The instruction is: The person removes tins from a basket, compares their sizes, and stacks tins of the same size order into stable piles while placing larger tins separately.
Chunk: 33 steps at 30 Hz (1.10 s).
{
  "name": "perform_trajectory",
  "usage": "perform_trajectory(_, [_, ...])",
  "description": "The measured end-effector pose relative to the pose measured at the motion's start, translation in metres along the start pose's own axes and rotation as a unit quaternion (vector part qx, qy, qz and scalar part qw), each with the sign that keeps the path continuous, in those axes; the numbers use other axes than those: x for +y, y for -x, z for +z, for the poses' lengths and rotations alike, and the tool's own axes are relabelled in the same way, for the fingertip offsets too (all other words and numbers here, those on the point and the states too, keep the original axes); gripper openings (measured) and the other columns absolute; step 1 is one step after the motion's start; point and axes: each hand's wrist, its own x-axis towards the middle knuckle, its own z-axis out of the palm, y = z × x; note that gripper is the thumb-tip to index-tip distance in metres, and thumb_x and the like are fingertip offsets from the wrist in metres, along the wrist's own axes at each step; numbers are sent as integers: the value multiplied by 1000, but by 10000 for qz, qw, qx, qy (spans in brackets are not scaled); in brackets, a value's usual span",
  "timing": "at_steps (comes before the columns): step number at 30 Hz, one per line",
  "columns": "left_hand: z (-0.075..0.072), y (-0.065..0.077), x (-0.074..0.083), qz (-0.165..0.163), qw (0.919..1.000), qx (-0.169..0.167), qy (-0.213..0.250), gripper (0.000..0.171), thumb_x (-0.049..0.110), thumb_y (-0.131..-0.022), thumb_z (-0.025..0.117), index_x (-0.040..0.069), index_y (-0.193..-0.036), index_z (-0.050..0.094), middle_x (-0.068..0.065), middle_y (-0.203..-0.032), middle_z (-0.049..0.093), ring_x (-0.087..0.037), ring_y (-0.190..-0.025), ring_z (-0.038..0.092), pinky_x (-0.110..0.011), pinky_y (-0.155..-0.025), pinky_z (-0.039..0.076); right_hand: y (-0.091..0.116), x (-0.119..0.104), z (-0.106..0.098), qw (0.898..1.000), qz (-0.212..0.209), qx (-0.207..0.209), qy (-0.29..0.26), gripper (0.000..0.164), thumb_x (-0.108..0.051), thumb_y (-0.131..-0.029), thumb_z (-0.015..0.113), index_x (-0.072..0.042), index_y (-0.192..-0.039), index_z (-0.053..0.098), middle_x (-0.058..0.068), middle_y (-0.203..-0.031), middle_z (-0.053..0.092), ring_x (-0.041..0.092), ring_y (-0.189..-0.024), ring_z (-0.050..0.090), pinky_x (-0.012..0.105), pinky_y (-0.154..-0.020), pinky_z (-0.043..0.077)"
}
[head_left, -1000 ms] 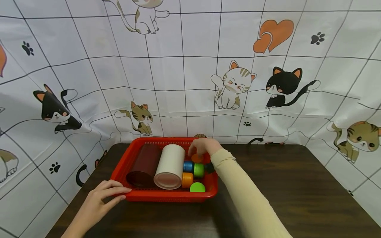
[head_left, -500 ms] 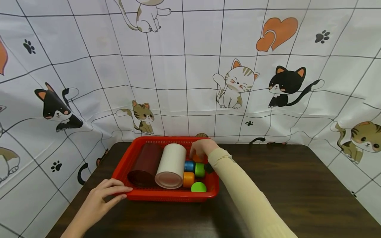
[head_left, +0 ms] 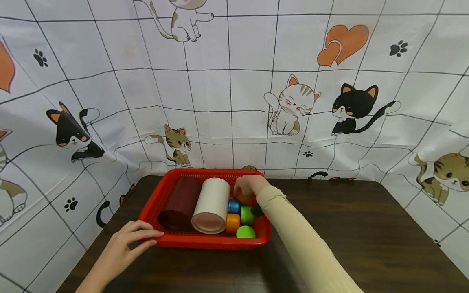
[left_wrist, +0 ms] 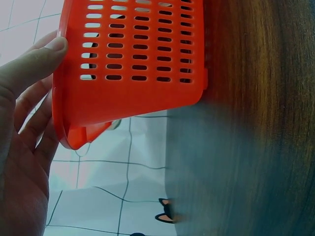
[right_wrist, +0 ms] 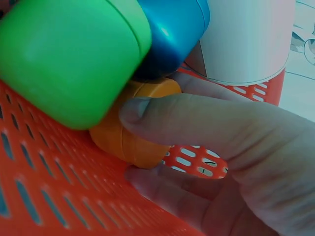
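A red plastic basket (head_left: 205, 241) stands on the table. My left hand (head_left: 126, 242) holds its front left corner, with the thumb (left_wrist: 42, 61) outside the rim and the fingers behind it. My right hand (head_left: 250, 185) reaches into the back right of the basket. In the right wrist view, its thumb and fingers grip a small rounded orange container (right_wrist: 142, 150) with a seam around it. Right against that container lie a green container (right_wrist: 69, 59) and a blue one (right_wrist: 172, 34). The right fingers are partly hidden behind the orange container.
A dark brown cylinder (head_left: 181, 199) and a white cylinder (head_left: 211, 203) lie in the basket's left and middle. Another orange container (head_left: 233, 223) and a bright green round one (head_left: 246, 232) sit at its front right. A cat-print sheet (head_left: 234, 93) hangs behind the dark wooden table (head_left: 329, 228).
The right hand's fingers have come down over the orange container, covering more of it in the head view. The left hand stays at the basket corner. The head view has shifted slightly.
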Motion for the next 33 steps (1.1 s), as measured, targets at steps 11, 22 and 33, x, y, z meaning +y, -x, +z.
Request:
perform_trajectory(11, [0,0,0,-13,10000,-17,42,48,0,-62,88,30,-99,78,15,-96,65,3,-92,49,-8,-76,40,10,5,-16,9991,-148,-41,-400,41,-10,-81,78,-28,-117,71,-3,-114,62,22,-105,50,35,-82,53])
perform_trajectory(22, [1,2,0,14,10000,-10,35,51,0,-62,88,32,-100,77,16,-97,65,4,-93,49,-8,-77,40,19,2,-34,9973,-716,3,-137,45,-1,-86,71,-19,-127,64,3,-131,58,21,-111,50,32,-90,54])
perform_trajectory(33, [0,0,-2,87,10000,-37,-26,52,-1,-61,88,31,-99,77,15,-96,65,4,-92,49,-7,-76,40,37,11,-43,9908,-1205,597,-178,42,-7,-86,73,-17,-124,62,7,-135,57,25,-120,51,36,-98,51])
